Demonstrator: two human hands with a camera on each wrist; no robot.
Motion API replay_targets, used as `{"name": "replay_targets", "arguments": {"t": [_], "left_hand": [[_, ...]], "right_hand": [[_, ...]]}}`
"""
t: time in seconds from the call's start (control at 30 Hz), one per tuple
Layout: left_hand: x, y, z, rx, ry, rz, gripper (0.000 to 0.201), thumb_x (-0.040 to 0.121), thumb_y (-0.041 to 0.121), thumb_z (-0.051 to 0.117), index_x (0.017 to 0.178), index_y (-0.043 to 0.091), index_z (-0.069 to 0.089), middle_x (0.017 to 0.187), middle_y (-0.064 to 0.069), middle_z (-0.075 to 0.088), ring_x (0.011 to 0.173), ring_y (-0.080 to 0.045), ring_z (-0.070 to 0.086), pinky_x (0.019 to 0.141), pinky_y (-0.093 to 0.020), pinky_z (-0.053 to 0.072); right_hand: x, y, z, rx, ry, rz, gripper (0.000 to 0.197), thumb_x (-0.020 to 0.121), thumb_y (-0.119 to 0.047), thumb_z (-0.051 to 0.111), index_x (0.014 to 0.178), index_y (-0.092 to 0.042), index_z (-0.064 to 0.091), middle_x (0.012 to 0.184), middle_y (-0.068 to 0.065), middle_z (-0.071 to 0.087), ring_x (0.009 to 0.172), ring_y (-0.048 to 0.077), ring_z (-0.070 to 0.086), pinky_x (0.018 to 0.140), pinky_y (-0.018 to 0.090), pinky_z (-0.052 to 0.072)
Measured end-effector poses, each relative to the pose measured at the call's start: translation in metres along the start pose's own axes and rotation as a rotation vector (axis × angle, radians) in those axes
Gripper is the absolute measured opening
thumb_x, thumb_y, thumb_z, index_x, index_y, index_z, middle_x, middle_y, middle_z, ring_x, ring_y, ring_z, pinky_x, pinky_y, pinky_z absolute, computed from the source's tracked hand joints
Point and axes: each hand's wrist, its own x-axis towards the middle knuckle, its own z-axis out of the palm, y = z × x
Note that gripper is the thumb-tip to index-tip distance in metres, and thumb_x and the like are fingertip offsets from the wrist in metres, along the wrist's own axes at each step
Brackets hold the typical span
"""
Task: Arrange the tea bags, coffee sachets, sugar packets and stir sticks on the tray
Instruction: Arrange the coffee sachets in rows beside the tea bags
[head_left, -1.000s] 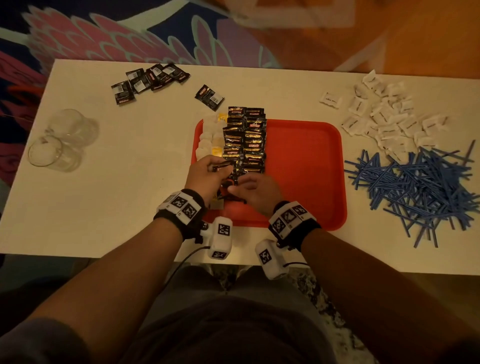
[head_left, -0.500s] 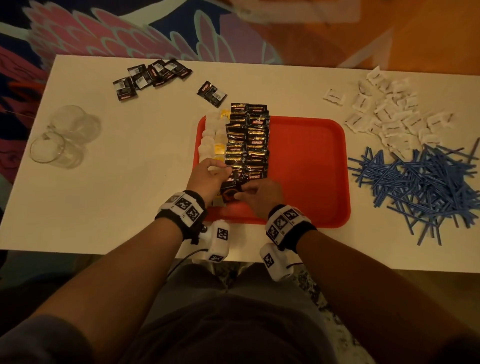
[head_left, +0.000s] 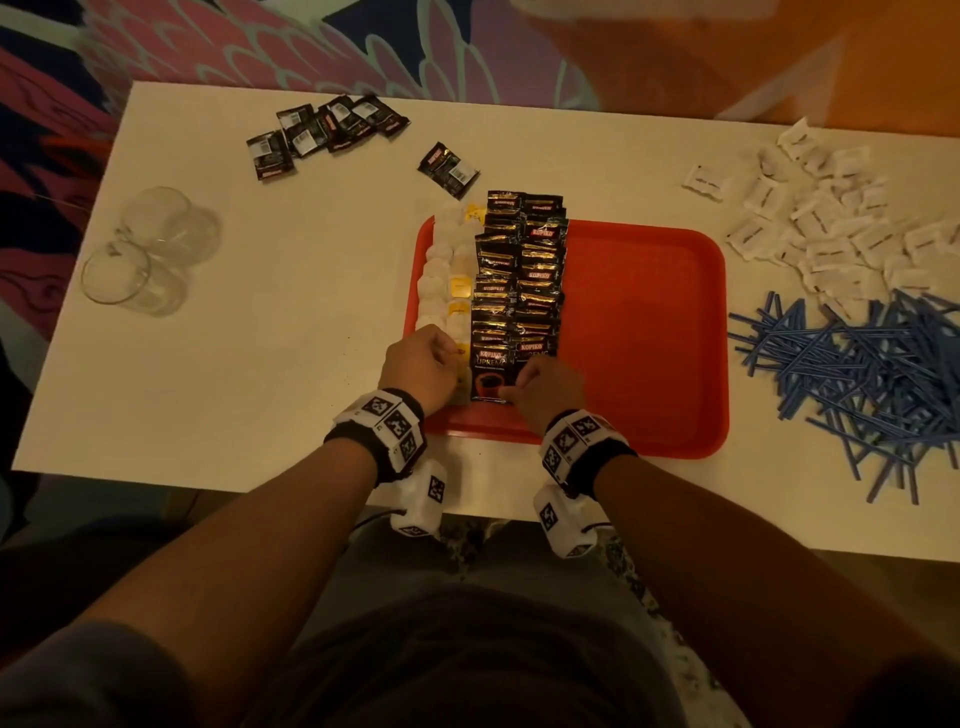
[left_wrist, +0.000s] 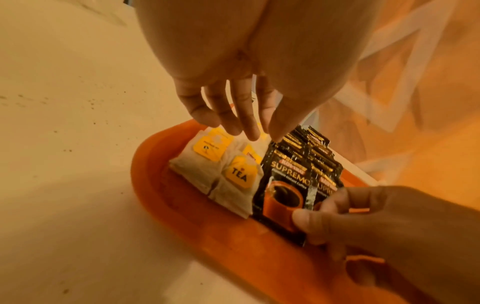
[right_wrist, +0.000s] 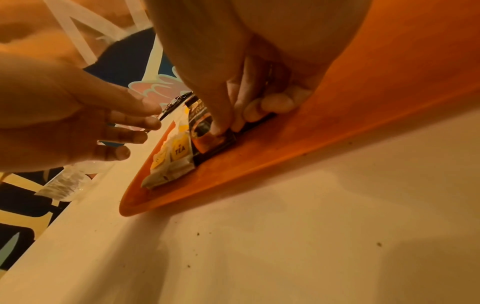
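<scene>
Coffee sachet (head_left: 488, 376) flat at the near end of the black rows on the red tray (head_left: 644, 332), pinched at its near right corner by the right hand (head_left: 548, 387), thumb and curled fingers clamped on the foil. Left hand (head_left: 421, 364) just beside it, above the tea bags (left_wrist: 221, 174), fingers loose and apart, gripping nothing. Farther out on the white table (head_left: 260, 364): loose sachets (head_left: 322, 132) at the far left, two clear glasses (head_left: 140, 254) lying on their sides, white sugar packets (head_left: 831, 228) at the far right, blue stir sticks (head_left: 857, 374) heaped nearer.
</scene>
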Motion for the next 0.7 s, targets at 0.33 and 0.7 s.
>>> {"name": "replay_targets", "arguments": {"t": [0.33, 0.7], "left_hand": [[-0.001, 0.001, 0.025, 0.334, 0.045, 0.213, 0.024, 0.088, 0.041, 0.070, 0.095, 0.019, 0.064, 0.097, -0.004, 0.065, 0.096, -0.026, 0.056, 0.084, -0.041, 0.049], [0.003, 0.004, 0.029, 0.394, 0.064, 0.266, 0.017, 0.088, 0.032, 0.069, 0.092, 0.018, 0.059, 0.092, -0.005, 0.065, 0.091, -0.027, 0.054, 0.079, -0.039, 0.047]], "right_hand": [[0.002, 0.017, -0.026, -0.025, 0.109, 0.000, 0.030, 0.084, -0.036, 0.072, 0.074, -0.027, 0.046, 0.081, -0.006, 0.062, 0.070, 0.009, 0.058, 0.055, 0.022, 0.046], [0.002, 0.008, -0.028, -0.032, 0.138, -0.016, 0.031, 0.086, -0.037, 0.071, 0.073, -0.026, 0.045, 0.081, -0.006, 0.055, 0.066, 0.006, 0.049, 0.053, 0.020, 0.036]]}}
